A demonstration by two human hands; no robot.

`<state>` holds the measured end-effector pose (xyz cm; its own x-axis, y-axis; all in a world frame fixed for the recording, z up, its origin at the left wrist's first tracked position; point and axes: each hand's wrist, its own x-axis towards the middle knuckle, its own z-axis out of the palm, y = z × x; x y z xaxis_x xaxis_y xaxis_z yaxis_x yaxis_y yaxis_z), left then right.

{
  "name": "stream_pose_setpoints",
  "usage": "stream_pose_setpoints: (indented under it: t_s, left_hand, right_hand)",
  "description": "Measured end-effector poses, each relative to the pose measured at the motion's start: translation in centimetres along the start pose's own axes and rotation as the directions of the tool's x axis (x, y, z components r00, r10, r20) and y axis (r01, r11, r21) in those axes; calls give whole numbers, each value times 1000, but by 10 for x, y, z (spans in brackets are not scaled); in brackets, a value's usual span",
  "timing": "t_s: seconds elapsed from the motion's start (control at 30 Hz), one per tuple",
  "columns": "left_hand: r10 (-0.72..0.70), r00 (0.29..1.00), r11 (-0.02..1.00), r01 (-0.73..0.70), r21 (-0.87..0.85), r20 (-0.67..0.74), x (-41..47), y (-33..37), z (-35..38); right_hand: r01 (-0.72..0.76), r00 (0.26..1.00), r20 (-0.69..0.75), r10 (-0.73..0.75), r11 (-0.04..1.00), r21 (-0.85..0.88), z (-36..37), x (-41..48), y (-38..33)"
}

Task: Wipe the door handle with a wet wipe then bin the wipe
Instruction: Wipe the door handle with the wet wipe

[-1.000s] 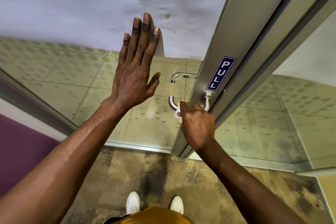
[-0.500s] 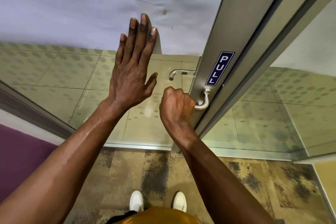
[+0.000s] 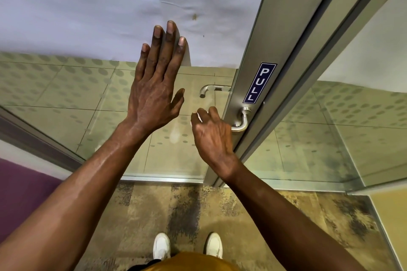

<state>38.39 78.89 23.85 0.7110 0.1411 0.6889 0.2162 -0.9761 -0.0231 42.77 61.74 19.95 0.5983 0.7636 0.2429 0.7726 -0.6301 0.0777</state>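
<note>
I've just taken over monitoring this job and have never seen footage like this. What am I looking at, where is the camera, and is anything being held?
There is no machine here: a person works with two bare hands, and the single camera sits on their head, looking forward and down. That is why you see both forearms and, at the bottom, their white shoes on patterned carpet.

The left hand is spread flat against the glass door. The right hand is curled over the metal door handle, just below a blue PULL sign. A sliver of white, the wet wipe, shows at its fingertips; most of it is hidden. A second handle shows through the glass. No bin is in view.
</note>
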Motion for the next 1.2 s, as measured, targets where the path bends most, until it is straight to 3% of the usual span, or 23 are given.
stream_pose_setpoints:
  t_s: [0.27,0.47,0.87,1.07,1.2]
  left_hand:
    - [16,1000,999,-16,32,16,-2,-3,2]
    - [-2,1000,1000,1,12,23,-3,-1,2]
    - [-21,1000,999,21,-34,3,-1,4,-1]
    - [-29,999,999,29,-31,16,-1,8,-6]
    - [-28,1000,999,29,-40,9,-1,9,-7]
  right_hand:
    - [202,964,-162,-210,977,-65,19,-21,37]
    - [259,914,-300,-272,962,-83,36,-48,78]
    - [566,800,-138,-584,811,-150,33,-35,192]
    - [589,801,-58,-596,801,-105,33,-30,201]
    - [559,822,-102,-561,828,-47,34,-33,191]
